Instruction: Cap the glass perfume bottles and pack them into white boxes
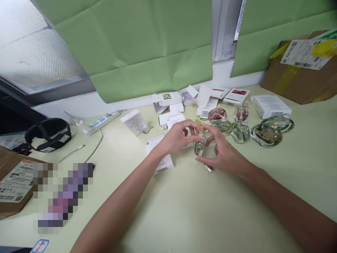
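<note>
In front of me both hands are around a small clear glass perfume bottle (199, 149). My left hand (181, 137) pinches it near the top between thumb and fingers. My right hand (221, 151) grips it from the right, thumb by its base and fingers by the top. A gold-coloured fitting (199, 122) shows just beyond my fingertips; whether it joins the bottle I cannot tell. Under my right thumb a silver tube-shaped piece (208, 168) lies on the table. A white box (163, 163) lies beside my left wrist, partly covered by it.
Several decorative glass bottles (266, 136) stand to the right. Opened white boxes (168, 100) crowd the back edge, and another box (134, 122) stands left. A power strip (102, 123), black headband (48, 135) and cable lie left. Cardboard boxes (297, 75) flank the table.
</note>
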`<state>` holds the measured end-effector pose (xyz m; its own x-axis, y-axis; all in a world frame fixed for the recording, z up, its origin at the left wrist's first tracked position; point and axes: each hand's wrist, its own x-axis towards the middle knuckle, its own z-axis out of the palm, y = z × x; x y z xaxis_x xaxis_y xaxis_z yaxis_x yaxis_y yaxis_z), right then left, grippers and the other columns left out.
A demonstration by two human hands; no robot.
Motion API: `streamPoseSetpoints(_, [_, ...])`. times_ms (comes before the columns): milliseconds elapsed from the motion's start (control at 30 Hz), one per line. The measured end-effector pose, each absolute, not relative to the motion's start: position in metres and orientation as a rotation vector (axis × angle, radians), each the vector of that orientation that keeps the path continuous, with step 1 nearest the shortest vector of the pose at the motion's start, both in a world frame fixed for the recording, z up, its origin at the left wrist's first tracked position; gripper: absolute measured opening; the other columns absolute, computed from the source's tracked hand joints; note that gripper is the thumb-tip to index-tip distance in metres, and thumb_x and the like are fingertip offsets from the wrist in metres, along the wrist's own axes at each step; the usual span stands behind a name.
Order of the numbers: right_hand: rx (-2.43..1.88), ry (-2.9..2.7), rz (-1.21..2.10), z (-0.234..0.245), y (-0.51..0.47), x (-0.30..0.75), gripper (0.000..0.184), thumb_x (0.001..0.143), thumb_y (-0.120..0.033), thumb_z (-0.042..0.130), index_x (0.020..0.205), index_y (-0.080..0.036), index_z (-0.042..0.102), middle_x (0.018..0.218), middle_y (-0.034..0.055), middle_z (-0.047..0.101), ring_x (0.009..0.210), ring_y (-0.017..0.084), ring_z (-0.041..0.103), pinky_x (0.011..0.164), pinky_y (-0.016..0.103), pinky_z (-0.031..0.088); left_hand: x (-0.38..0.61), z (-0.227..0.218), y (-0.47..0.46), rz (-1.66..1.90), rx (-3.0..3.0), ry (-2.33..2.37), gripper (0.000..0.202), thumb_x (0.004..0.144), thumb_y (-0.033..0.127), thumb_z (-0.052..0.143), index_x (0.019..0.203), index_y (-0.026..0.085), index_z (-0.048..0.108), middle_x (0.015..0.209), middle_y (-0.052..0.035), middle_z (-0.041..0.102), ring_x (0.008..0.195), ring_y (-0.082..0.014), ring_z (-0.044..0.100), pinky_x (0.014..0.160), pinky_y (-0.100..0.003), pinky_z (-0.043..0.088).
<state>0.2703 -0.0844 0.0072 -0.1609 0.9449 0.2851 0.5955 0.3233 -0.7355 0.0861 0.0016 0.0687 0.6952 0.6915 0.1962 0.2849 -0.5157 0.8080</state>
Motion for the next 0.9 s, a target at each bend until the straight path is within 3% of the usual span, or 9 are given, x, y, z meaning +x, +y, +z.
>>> streamPoseSetpoints(67, [-1.382,-1.781,0.54,0.003,-0.085,0.265,0.095,0.076,-0.05,0.074,0.151,-0.039,0.017,0.141,0.011,0.04,0.095,0.023,0.062,0.063,0.035,0.055,0.087,0.071,0.0,0.657,2.136,0.761,0.018,0.081,0.035,0.074,0.089,0.02,0.067,0.097,-0.0004,0.067,0.079,-0.0107,0.056,0.07,-0.027,0.042])
streamPoseSetpoints(200, [-1.399,-1.758,0.491,0.001,-0.085,0.263,0.088,0.08,-0.042,0.071,0.151,-0.042,0.018,0.131,0.0075,0.049,0.092,0.022,0.063,0.068,0.036,0.056,0.089,0.073,-0.003,0.671,2.177,0.81,0.022,0.079,0.037,0.076,0.087,0.02,0.065,0.092,0.0001,0.066,0.079,-0.0115,0.056,0.069,-0.027,0.042])
streamPoseSetpoints(367, [-1.363,-1.838,0.573,0.006,-0.084,0.273,0.074,0.089,-0.03,0.059,0.151,-0.046,0.022,0.134,0.0026,0.057,0.107,0.023,0.063,0.088,0.041,0.055,0.091,0.069,-0.002,0.743,2.197,0.986,0.022,0.082,0.038,0.072,0.085,0.019,0.061,0.093,-0.0014,0.064,0.079,-0.0131,0.054,0.067,-0.028,0.042])
streamPoseSetpoints(467, [-1.345,-1.886,0.543,0.006,-0.083,0.275,0.067,0.093,-0.026,0.052,0.152,-0.044,0.025,0.141,0.0021,0.054,0.117,0.024,0.06,0.096,0.044,0.051,0.092,0.067,-0.003,0.759,2.19,1.051,0.02,0.083,0.038,0.068,0.085,0.019,0.06,0.09,-0.0014,0.064,0.08,-0.014,0.055,0.068,-0.028,0.042])
streamPoseSetpoints(633, [-1.255,-1.966,0.467,0.004,-0.079,0.274,0.051,0.1,-0.031,0.042,0.149,-0.037,0.031,0.132,0.0063,0.057,0.115,0.023,0.059,0.094,0.041,0.051,0.094,0.067,-0.009,0.75,2.192,1.058,0.011,0.085,0.029,0.063,0.085,0.02,0.057,0.089,-0.0007,0.063,0.08,-0.0136,0.055,0.068,-0.027,0.041])
streamPoseSetpoints(900, [-1.236,-2.002,0.475,0.005,-0.076,0.281,0.046,0.102,-0.031,0.039,0.147,-0.035,0.034,0.132,0.0068,0.056,0.118,0.023,0.056,0.099,0.041,0.047,0.082,0.079,-0.001,0.619,2.31,0.922,0.018,0.088,0.036,0.066,0.099,0.022,0.066,0.102,-0.003,0.062,0.083,-0.0128,0.055,0.071,-0.027,0.044])
